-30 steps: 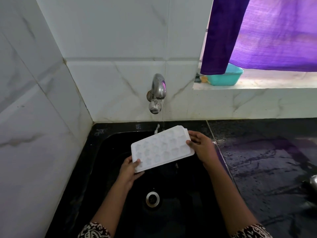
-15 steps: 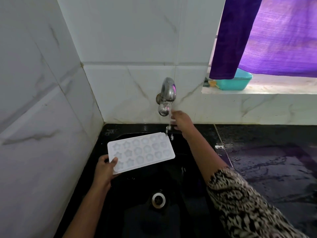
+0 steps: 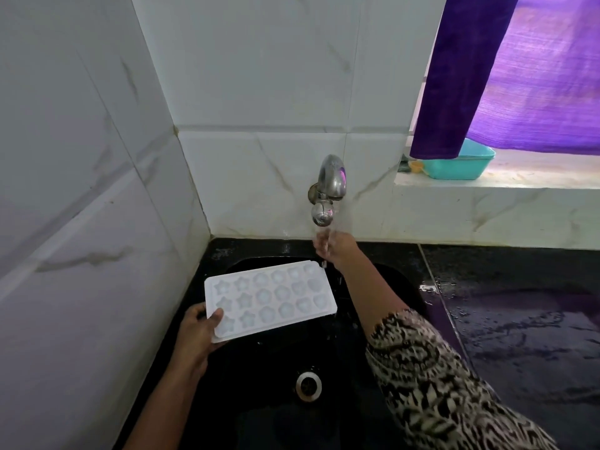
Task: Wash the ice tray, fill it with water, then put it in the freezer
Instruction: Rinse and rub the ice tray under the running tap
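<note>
Left hand (image 3: pixel 198 326) grips a corner of the white ice tray (image 3: pixel 276 297) over the black sink (image 3: pixel 269 420) as the right hand (image 3: pixel 337 248), fingers too blurred to read, sits under the running tap (image 3: pixel 328 186).

No text, brand, number or sign can be read.
Tray (image 3: pixel 269 300): moulded star and round shapes only, no lettering.
Tap (image 3: pixel 328 186), above the tray: plain metal, no mark legible.
</note>
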A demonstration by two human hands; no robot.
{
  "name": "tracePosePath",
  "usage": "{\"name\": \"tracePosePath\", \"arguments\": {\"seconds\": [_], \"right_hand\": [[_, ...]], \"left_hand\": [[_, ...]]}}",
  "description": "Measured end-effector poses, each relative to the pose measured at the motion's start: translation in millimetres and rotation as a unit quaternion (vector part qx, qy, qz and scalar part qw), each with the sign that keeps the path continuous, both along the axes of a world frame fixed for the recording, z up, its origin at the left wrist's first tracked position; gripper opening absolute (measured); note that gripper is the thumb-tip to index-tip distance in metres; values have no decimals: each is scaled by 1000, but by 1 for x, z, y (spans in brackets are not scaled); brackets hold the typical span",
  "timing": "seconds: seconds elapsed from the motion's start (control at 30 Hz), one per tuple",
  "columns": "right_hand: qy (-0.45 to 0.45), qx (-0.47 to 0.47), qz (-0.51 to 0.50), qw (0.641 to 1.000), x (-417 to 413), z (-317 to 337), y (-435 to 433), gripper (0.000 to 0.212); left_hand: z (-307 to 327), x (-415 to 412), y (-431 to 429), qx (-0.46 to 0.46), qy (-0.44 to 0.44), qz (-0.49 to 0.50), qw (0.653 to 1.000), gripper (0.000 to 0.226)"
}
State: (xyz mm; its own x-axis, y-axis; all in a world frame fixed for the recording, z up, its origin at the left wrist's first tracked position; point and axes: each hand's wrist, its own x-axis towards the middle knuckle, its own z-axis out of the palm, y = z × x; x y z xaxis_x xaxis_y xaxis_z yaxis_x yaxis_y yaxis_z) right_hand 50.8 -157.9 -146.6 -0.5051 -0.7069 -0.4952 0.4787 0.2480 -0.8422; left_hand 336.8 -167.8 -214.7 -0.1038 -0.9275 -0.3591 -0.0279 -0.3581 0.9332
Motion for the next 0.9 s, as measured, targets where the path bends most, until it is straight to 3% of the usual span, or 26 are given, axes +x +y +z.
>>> {"name": "tracePosePath", "arguments": {"seconds": [0.1,0.13,0.2,0.37,0.47,0.6,0.77,0.9], "right_hand": [[156,130,85,975,16,-23,24,32],[168,156,118,966,20,-31,35,39],[117,150,141,972,25,-43,58,46],[-61,33,47,996,27,-57,100,50],[-143,-37,32,988,26,-59,120,61],[-164,-60,5,985,22,-56,141,48],[-129,-61,1,990,13,-48,157,21],[-154,-120,-62,979,10,-41,168,36]], "left_hand": [[-3,1,2,-1,3,-3,1000,21],[-3,0,4,-2,4,-6,1000,22],[-4,-3,8,-9,4,-14,1000,23],[-7,-14,24,-62,11,-35,997,22],[3,-25,37,-37,92,-17,995,19],[9,-37,39,44,244,-12,969,53],[18,-51,41,41,299,17,953,31],[30,-54,43,59,303,-9,951,55]]}}
